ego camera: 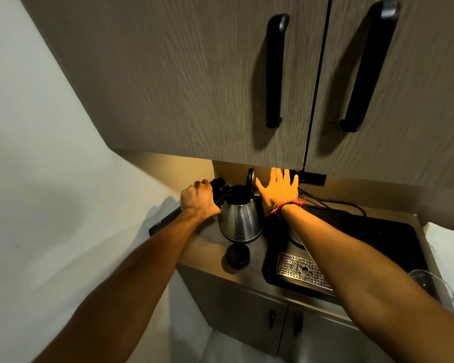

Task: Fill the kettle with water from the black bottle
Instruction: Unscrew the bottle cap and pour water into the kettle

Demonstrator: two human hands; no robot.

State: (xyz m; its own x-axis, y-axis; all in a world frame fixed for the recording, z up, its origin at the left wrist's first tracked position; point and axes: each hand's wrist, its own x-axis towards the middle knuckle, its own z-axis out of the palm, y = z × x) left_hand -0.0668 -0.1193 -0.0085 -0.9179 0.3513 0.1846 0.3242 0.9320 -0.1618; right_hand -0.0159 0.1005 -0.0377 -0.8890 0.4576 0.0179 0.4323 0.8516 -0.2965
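From the head camera, a black bottle [192,205] is seen tipped over a steel kettle [240,221] on a wooden counter [207,254]. The bottle's long axis is laid on a slant, its base low at the left and its open mouth raised to the right, where it meets the kettle's rim. The bottle is gripped around its upper body by the left hand [198,201], fingers wrapped fully closed, so its middle is hidden and only neck and base are shown. The right hand [278,191] is held open with fingers spread just behind the kettle's raised lid [250,179]; nothing is held in it. A round black cap [237,256] is lying before the kettle. Any water stream cannot be made out.
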